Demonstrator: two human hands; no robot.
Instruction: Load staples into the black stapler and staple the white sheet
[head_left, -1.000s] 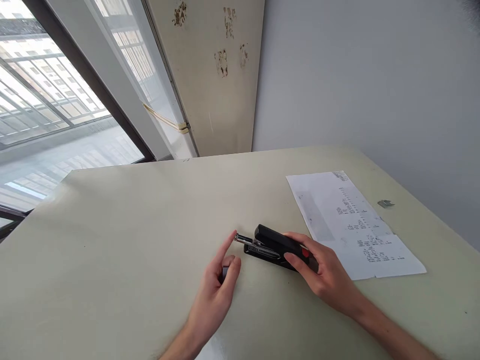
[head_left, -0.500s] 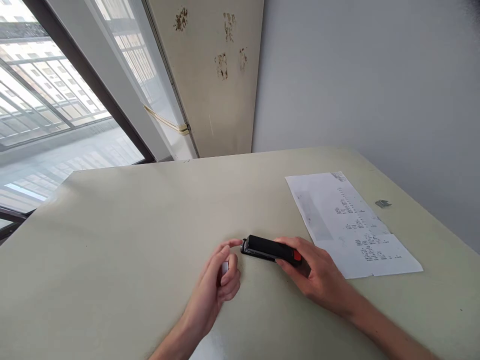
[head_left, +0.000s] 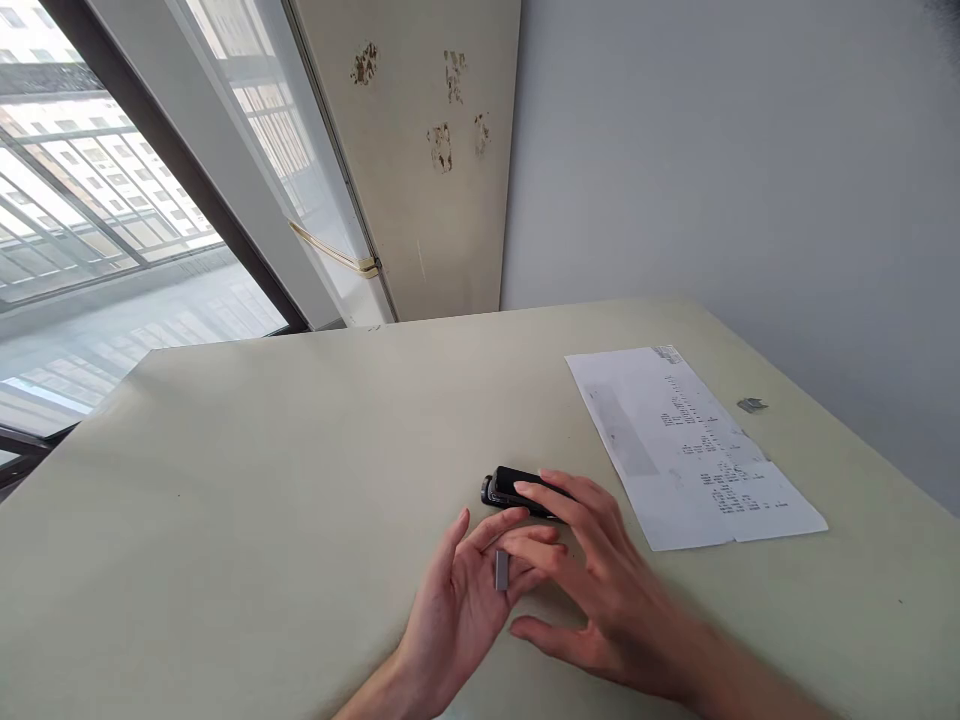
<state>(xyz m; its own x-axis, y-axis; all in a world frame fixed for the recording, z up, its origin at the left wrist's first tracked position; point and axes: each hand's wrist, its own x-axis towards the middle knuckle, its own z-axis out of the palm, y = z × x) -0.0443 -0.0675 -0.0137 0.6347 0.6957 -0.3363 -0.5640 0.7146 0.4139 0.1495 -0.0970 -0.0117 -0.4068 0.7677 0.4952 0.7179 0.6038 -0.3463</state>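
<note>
My left hand (head_left: 469, 600) is turned palm up, its fingers loosely extended. Across those fingers rests a small grey strip of staples (head_left: 502, 570). My right hand (head_left: 592, 570) is spread palm down above it, thumb apart, with fingertips close to the strip and others over the stapler. The black stapler (head_left: 514, 480) lies on the table just beyond both hands, top arm down; its right end is hidden behind my right fingers. Whether the right fingertips touch the stapler or the strip I cannot tell.
A printed sheet of paper (head_left: 637, 440) lies on the pale table (head_left: 300, 500) to the right. Beyond its right edge sit grey staple pieces (head_left: 751, 405). A grey wall (head_left: 712, 150) borders the right side; a window (head_left: 112, 170) is at left.
My right hand has let go of the stapler and moved left over my left hand. My left hand has opened palm up, revealing the strip of staples. The stapler stays on the table.
</note>
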